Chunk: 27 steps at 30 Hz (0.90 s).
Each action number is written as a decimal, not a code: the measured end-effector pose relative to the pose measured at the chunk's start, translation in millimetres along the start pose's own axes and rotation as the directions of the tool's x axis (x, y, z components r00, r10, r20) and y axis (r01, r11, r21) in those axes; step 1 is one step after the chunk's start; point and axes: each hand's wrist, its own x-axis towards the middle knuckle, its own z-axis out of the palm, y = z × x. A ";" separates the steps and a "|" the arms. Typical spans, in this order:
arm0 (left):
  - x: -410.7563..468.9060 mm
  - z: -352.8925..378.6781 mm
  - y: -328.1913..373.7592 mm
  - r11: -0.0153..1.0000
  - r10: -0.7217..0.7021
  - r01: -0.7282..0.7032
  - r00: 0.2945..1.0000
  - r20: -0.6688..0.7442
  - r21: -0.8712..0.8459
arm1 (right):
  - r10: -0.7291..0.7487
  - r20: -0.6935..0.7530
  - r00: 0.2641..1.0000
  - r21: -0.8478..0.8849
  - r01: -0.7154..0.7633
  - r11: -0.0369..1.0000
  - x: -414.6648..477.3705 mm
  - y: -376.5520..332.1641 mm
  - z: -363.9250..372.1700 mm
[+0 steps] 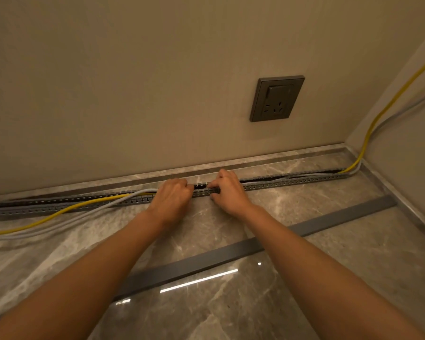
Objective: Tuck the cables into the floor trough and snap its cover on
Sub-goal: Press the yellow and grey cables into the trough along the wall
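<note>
Left hand (173, 195) grips yellow and pale-grey cables (84, 204), feeding them down | right hand (228, 190) pinches grey slotted plastic trough (292, 182), apparently steadying it | flat grey cover strip (255, 244) waits alongside on floor.

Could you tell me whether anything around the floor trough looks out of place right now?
Yes. Left of the left hand, the yellow cable and grey cables spill out of the trough and trail across the floor; farther right they lie inside it. The cover lies loose on the floor, not fitted.
</note>
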 end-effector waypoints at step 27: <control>41.0 -4.3 44.9 0.991 -0.101 0.110 0.988 0.119 -0.072 | -0.065 -0.114 0.991 -0.184 0.044 0.982 -23.7 70.8 -34.8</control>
